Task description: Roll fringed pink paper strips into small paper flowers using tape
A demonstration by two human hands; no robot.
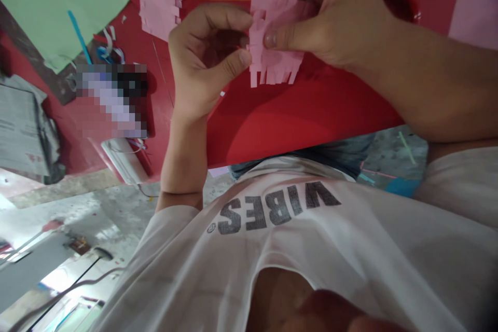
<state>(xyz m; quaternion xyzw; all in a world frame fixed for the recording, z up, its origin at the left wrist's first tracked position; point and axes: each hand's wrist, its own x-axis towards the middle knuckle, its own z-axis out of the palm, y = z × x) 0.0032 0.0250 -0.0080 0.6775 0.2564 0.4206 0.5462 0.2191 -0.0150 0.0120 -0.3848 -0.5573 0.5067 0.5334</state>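
Pink fringed paper (278, 36), light, limp and liable to tear at its narrow tabs, is pinched above a red board (303, 114) by the left hand (198, 57) and right hand (330, 15), and is best held by its uncut band.

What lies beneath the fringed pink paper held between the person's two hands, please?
A smooth red sheet shows beneath the fringed pink paper. The left hand and right hand cover the area further up, so what lies there cannot be seen.
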